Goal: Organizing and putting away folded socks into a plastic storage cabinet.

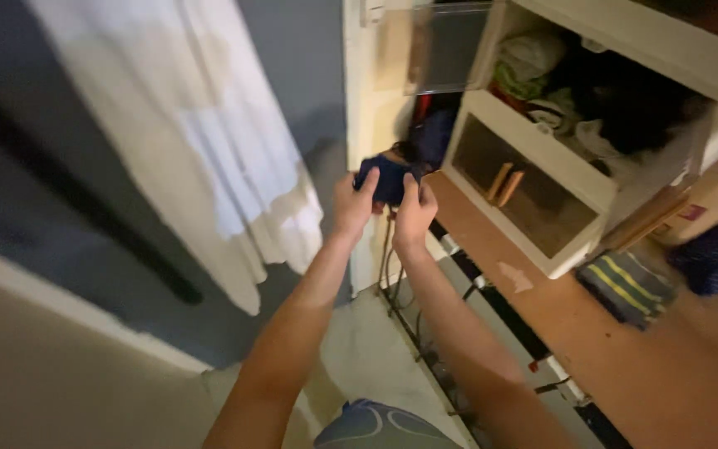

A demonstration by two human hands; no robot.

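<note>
- A person's left hand (353,204) and right hand (414,214) meet at arm's length on a small dark blue cloth (388,178), held up just in front of the corner of a wooden desk (575,333).
- The two hands sit close together, side by side, each clamped on the cloth: fingers curl over its top edge from either side, and the bundle bulges out between and above them.
- The cloth is off the desk surface, gripped in the air at the near end of a white cubby unit (542,179) that stands on the desk.
- The unit's upper compartment is stuffed with folded clothes (542,71) in green, white and dark shades; its lower compartment holds two small wooden pieces (504,187).
- Further right on the desk lie a striped folded cloth (625,287) and a dark blue bundle (712,254).
- A white curtain (209,141) hangs to the left against a grey wall (292,50).
- Dark cables (400,308) trail below the desk edge towards the pale floor (367,357).
</note>
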